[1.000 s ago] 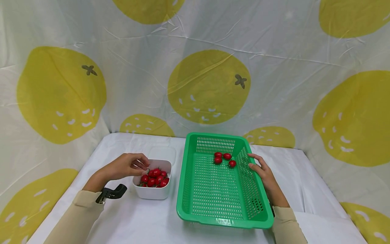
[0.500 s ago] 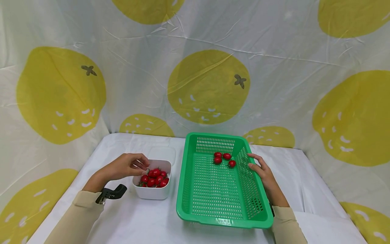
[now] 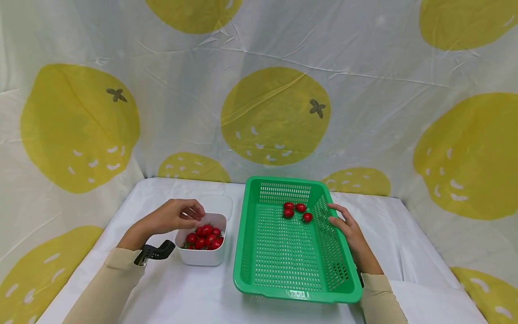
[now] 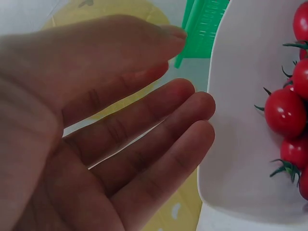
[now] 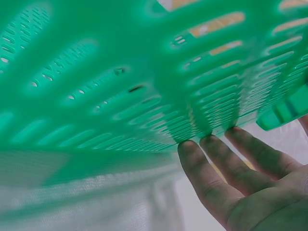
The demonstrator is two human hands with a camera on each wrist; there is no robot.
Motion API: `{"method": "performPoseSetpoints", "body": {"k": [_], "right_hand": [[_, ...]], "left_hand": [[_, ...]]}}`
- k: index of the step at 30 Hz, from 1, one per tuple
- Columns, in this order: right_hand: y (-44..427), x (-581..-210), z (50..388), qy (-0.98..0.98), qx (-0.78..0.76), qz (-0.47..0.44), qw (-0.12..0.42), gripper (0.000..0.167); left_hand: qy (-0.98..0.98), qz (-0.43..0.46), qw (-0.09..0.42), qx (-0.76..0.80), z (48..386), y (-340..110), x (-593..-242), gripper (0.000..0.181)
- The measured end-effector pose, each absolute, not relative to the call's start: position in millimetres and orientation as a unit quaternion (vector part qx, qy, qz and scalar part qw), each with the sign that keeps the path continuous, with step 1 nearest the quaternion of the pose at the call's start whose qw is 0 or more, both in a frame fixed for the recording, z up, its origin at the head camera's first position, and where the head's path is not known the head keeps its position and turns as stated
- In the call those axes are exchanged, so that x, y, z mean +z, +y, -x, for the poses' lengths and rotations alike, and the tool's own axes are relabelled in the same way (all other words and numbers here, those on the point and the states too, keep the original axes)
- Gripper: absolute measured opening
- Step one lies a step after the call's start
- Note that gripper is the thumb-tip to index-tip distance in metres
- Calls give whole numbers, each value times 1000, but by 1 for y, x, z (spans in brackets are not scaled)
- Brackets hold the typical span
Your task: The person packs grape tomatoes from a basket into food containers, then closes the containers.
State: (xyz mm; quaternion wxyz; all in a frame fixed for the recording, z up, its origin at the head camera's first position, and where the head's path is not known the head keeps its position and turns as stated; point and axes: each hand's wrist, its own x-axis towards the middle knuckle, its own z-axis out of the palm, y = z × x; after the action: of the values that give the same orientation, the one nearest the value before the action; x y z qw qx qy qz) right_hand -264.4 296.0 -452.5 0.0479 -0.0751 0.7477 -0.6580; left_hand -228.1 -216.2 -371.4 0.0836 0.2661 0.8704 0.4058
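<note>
My left hand (image 3: 174,217) is at the left rim of a small white container (image 3: 201,257) with several red cherry tomatoes (image 3: 209,240) inside. Its fingers are loosely bent, and the left wrist view shows nothing between the thumb and fingers (image 4: 168,137). On the other side, my right hand (image 3: 351,231) holds the right rim of a large green plastic basket (image 3: 298,294). Three of its fingertips (image 5: 190,149) touch the slotted wall from outside, while a thumb and finger show over the rim. Several tomatoes (image 3: 288,213) lie toward the back of the basket.
Behind the white container, a clear lid (image 3: 218,204) lies on the white cloth-covered table (image 3: 174,292). A white curtain (image 3: 186,112) printed with yellow fruit encloses the back and sides. The basket stands just right of the container.
My left hand has risen slightly and shifted right, its fingertips moving up from the tomatoes. The right hand, basket and tomatoes stay as they were.
</note>
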Motion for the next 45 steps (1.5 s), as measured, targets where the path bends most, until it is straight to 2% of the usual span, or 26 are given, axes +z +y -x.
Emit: {"method": "performPoseSetpoints", "body": {"k": [10, 32, 45], "right_hand": [[295, -453, 264, 748, -658, 74, 50, 48], [293, -454, 264, 755, -651, 62, 44, 50], [294, -458, 263, 759, -645, 75, 39, 49]], "left_hand": [[866, -276, 86, 408, 240, -201, -361, 19], [850, -321, 71, 412, 289, -144, -338, 23], [851, -340, 86, 391, 312, -100, -339, 21]]}}
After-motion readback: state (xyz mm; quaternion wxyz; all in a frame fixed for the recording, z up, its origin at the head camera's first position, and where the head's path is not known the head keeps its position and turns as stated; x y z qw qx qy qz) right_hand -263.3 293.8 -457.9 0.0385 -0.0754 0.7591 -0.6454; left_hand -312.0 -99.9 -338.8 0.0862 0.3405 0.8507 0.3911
